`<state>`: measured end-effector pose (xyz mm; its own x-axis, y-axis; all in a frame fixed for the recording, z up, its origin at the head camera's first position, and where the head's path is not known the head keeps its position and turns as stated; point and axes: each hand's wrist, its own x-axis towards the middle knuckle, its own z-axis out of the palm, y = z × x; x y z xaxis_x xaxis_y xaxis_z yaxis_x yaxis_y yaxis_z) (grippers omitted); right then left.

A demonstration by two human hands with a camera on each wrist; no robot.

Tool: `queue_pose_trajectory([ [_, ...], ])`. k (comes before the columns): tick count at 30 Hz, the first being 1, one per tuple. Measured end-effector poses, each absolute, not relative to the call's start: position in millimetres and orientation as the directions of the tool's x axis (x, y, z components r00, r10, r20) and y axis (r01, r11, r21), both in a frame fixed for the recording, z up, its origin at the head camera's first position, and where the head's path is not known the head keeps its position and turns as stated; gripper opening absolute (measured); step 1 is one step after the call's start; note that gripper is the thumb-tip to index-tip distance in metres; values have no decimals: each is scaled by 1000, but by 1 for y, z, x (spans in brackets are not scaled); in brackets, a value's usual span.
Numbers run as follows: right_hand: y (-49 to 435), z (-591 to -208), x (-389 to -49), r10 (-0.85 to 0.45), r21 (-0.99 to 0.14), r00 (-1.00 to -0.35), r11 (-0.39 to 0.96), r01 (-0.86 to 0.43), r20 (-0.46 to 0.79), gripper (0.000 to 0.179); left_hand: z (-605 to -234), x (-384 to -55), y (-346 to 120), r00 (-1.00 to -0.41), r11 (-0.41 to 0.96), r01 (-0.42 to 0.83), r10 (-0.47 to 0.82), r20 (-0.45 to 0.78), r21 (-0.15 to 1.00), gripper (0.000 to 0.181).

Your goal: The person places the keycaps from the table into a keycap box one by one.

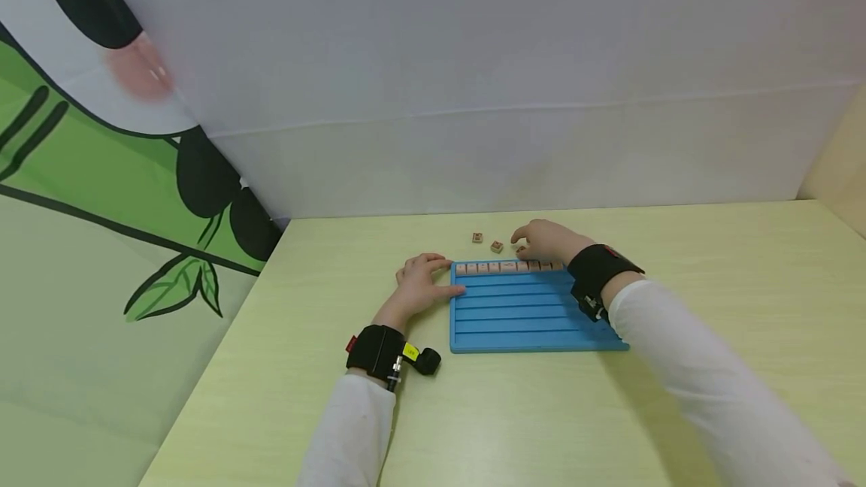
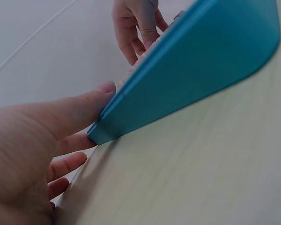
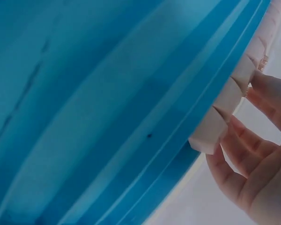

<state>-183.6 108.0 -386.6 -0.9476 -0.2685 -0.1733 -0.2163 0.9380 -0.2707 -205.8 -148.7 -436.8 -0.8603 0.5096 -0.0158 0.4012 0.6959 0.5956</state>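
Note:
A ridged blue board (image 1: 521, 314) lies on the table. Along its far edge stands a row of pale square tiles (image 1: 492, 267) with small marks. My left hand (image 1: 421, 285) grips the board's far left corner, thumb on top and fingers outside the edge. The left wrist view shows its thumb (image 2: 91, 103) against the board's rim. Over the right part of the row, my right hand (image 1: 551, 241) has its fingers spread and loosely bent. In the right wrist view, fingertips (image 3: 214, 153) touch the end tile (image 3: 210, 133), and the thumb reaches another tile farther along.
Two loose brown tiles, one (image 1: 477, 237) and another (image 1: 497, 246), lie on the table beyond the board. A third small tile (image 1: 520, 249) shows partly under the right fingers. A pale wall cloth (image 1: 514, 134) rises behind the table (image 1: 325, 269), with a printed cartoon figure at left.

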Motion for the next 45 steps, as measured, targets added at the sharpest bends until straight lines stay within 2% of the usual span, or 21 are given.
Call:
queue_pose_trajectory([
  [11, 107, -389, -182, -271, -287, -955, 931, -228, -120, 15, -437, -207, -149, -861, 692, 402, 509, -11, 599, 63],
  [19, 106, -391, -183, -246, -312, -962, 929, -198, -120, 15, -437, -207, -149, -861, 695, 403, 509, -11, 595, 63],
  [26, 106, -392, -183, -234, -294, -965, 936, -192, -115, 27, -437, -206, -148, -861, 692, 404, 509, -7, 598, 62],
  [31, 109, -388, -185, -260, -293, -963, 928, -229, -71, 25, -437, -205, -147, -861, 699, 403, 508, -14, 591, 63],
  [45, 122, -368, -174, -238, -448, -971, 865, -227, 32, 21, -436, -207, -147, -866, 710, 401, 499, -12, 579, 63],
])
